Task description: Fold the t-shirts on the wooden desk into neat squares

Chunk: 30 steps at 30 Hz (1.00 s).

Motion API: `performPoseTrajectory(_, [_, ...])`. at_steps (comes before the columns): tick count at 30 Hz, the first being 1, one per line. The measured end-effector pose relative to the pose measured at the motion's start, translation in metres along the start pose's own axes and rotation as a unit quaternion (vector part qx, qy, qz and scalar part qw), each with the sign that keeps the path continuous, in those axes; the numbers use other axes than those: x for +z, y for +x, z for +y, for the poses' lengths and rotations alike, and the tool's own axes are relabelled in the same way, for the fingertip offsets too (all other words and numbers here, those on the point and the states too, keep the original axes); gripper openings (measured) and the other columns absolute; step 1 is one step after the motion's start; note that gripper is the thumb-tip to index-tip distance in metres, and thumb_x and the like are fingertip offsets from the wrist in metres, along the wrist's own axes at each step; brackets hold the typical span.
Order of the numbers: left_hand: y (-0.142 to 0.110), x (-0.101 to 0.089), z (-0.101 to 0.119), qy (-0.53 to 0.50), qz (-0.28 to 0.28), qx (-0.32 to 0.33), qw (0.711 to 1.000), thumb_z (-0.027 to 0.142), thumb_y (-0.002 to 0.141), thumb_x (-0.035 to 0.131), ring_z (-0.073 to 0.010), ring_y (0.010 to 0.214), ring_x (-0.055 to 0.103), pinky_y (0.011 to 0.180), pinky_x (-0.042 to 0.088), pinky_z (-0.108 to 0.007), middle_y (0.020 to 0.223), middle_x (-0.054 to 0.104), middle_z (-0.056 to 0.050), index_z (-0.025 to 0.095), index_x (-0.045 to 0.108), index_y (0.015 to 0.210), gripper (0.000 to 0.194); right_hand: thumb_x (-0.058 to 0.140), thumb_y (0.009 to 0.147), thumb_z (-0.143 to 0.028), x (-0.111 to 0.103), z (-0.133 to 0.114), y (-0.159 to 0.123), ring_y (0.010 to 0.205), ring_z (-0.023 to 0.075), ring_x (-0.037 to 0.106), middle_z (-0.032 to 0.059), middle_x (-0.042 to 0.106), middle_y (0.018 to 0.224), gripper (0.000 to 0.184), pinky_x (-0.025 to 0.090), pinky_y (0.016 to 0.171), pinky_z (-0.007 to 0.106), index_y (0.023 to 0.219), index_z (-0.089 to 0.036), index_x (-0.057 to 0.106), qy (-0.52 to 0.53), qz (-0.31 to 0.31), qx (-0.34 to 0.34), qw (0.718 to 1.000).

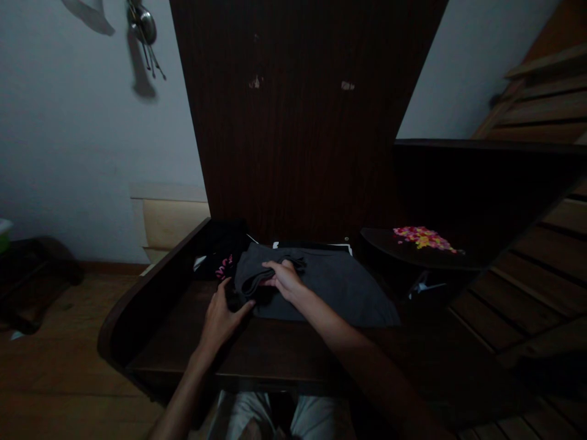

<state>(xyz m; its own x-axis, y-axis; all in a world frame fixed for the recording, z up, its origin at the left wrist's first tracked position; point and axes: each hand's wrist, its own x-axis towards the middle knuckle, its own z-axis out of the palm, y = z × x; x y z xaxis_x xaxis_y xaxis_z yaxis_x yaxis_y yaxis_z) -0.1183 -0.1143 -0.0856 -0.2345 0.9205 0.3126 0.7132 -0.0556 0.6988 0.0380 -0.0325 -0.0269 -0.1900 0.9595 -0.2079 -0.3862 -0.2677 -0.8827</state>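
A dark grey cloth garment [339, 284] is spread across the dark wooden desk top, its left part folded over into layers. My right hand [287, 280] is closed on the folded layers, with thumb and fingers pinching the fabric. At the left end of the fold is my left hand [223, 315], its thumb and fingers apart around the corner; I cannot tell whether its fingertips touch the cloth. A black garment with pink lettering [224, 267] lies just left of the grey one, against the back corner.
A curved side wall [132, 305] bounds the desk on the left, and a tall dark panel [293, 134] stands behind. On the right, a small shelf [380, 241] carries a patch of pink and yellow bits [424, 238]. Metal utensils [144, 27] hang on the wall. The light is dim.
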Motion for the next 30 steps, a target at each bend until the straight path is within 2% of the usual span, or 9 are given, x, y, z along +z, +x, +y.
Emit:
performPoseTrajectory(3, [0.002,0.01,0.012,0.001,0.008,-0.025,1.0,0.048,0.077,0.065,-0.0261,0.086,0.069,0.077,0.052,-0.036,0.091,0.069,-0.005,0.021,0.046,0.128,0.061,0.065,0.075,-0.008,0.008,-0.019,0.008,0.058,0.0151,0.065,-0.0009,0.066,0.063,0.016,0.062,0.062,0.035,0.08,-0.016,0.052,0.0,-0.043,-0.022,0.999])
performPoseTrajectory(5, [0.003,0.018,0.014,0.008,0.013,-0.03,0.999,0.04,0.079,0.062,-0.0248,0.077,0.07,0.07,0.051,-0.033,0.081,0.068,-0.003,0.023,0.049,0.123,0.049,0.067,0.075,-0.008,0.013,-0.026,0.013,0.058,0.0151,0.065,-0.0015,0.065,0.062,0.017,0.062,0.062,0.035,0.079,-0.016,0.053,-0.014,-0.057,-0.036,0.998])
performPoseTrajectory(7, [0.002,0.024,0.012,0.012,0.013,-0.025,1.0,0.03,0.08,0.059,-0.0252,0.078,0.071,0.069,0.051,-0.032,0.083,0.07,-0.004,0.023,0.05,0.12,0.042,0.069,0.075,-0.009,0.019,-0.031,0.018,0.058,0.0143,0.065,-0.0023,0.065,0.062,0.017,0.061,0.061,0.033,0.077,-0.016,0.053,-0.031,-0.061,-0.052,0.996])
performPoseTrajectory(9, [0.001,0.029,0.009,0.015,0.004,-0.014,1.0,0.024,0.08,0.057,-0.0265,0.087,0.072,0.072,0.051,-0.032,0.093,0.073,-0.008,0.022,0.05,0.12,0.041,0.069,0.075,-0.009,0.025,-0.037,0.022,0.057,0.0134,0.064,-0.0029,0.065,0.062,0.016,0.059,0.059,0.03,0.075,-0.016,0.054,-0.043,-0.058,-0.072,0.995])
performPoseTrajectory(11, [-0.001,0.031,0.005,0.016,-0.013,-0.008,1.0,0.023,0.081,0.057,-0.0276,0.095,0.071,0.077,0.052,-0.034,0.101,0.073,-0.011,0.021,0.05,0.12,0.04,0.068,0.074,-0.008,0.031,-0.046,0.028,0.056,0.0126,0.063,-0.0034,0.064,0.06,0.015,0.058,0.059,0.028,0.071,-0.016,0.055,-0.045,-0.048,-0.092,0.994])
performPoseTrajectory(16, [-0.005,0.031,0.003,-0.01,-0.037,-0.011,0.999,0.021,0.083,0.056,-0.0281,0.103,0.069,0.084,0.052,-0.038,0.108,0.071,-0.013,0.02,0.048,0.122,0.04,0.065,0.07,-0.007,0.043,-0.079,0.044,0.055,0.0113,0.06,-0.0051,0.059,0.052,0.018,0.052,0.06,0.023,0.062,-0.017,0.054,-0.031,-0.022,-0.136,0.99])
performPoseTrajectory(19, [-0.007,0.032,0.002,-0.018,-0.033,-0.009,0.999,0.021,0.082,0.056,-0.028,0.102,0.069,0.084,0.052,-0.038,0.106,0.071,-0.012,0.021,0.048,0.122,0.041,0.062,0.07,-0.007,0.046,-0.093,0.051,0.056,0.0115,0.059,-0.0046,0.059,0.052,0.014,0.05,0.062,0.023,0.061,-0.017,0.056,-0.032,-0.022,-0.139,0.99])
performPoseTrajectory(24, [-0.01,0.034,0.0,-0.013,-0.027,-0.003,1.0,0.023,0.082,0.056,-0.0283,0.102,0.068,0.085,0.052,-0.039,0.104,0.07,-0.012,0.021,0.05,0.12,0.038,0.064,0.066,-0.009,0.061,-0.099,0.054,0.056,0.0107,0.056,-0.0051,0.059,0.054,0.012,0.047,0.063,0.023,0.059,-0.016,0.057,-0.055,-0.055,-0.137,0.988])
performPoseTrajectory(30, [-0.014,0.034,-0.001,-0.013,-0.036,-0.001,0.999,0.026,0.083,0.055,-0.0289,0.101,0.067,0.086,0.052,-0.04,0.102,0.069,-0.013,0.021,0.053,0.107,0.024,0.066,0.069,-0.013,0.086,-0.111,0.059,0.057,0.0115,0.056,-0.0049,0.058,0.053,0.011,0.046,0.064,0.025,0.059,-0.015,0.06,-0.102,-0.058,-0.143,0.983])
